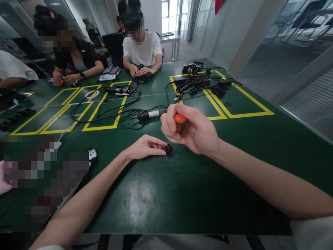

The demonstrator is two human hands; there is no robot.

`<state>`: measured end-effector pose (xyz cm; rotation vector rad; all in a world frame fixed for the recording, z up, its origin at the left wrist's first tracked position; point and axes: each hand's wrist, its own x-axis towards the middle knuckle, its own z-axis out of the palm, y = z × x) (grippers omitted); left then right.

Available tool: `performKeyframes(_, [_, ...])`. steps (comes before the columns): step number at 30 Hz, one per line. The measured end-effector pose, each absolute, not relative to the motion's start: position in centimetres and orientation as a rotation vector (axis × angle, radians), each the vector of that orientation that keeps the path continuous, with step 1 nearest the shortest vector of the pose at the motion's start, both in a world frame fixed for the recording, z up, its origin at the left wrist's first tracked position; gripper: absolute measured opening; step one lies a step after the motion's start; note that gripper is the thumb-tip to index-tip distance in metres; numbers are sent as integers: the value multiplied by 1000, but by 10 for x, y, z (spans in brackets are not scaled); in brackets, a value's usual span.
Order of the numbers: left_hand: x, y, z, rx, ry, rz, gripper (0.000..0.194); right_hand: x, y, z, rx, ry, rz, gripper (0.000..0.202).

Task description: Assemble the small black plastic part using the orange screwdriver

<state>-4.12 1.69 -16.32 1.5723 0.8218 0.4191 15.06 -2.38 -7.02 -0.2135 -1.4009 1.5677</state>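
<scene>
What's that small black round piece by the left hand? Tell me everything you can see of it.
The black piece is small and round, with a wide, dark, slightly shiny base and a narrower, ring-like top that has a dull yellowish, perhaps metallic, look. It appears to sit upright on the green table, with a faint reflection below it. The left hand touches its left side, seeming to steady it. Finer details are too small to tell.

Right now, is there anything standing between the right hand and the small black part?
Nothing visible stands between the right hand and the black part: the left hand is at its left side, and its top is uncovered.
</scene>
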Motion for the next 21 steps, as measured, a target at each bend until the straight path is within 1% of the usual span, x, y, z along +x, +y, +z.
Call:
performKeyframes(3, [-41,15,-163,1604,800,454,50,150,-26,-72,-162,-1400,1597,36])
performKeyframes(7, [-38,12,-160,1631,789,497,43,150,-26,-74,-130,-1401,1582,23])
performKeyframes(9, [-36,12,-160,1629,818,472,39,149,-25,-74,-131,-1421,1569,26])
performKeyframes(11, [-36,12,-161,1607,837,463,38,149,-25,-74,-152,-1438,1566,35])
performKeyframes(13, [-35,11,-162,1588,832,482,39,149,-26,-73,-169,-1434,1570,40])
performKeyframes(18, [-34,10,-162,1594,807,479,36,150,-27,-74,-161,-1403,1571,30])
performKeyframes(21, [-34,10,-162,1610,788,465,36,150,-25,-74,-162,-1405,1544,28])
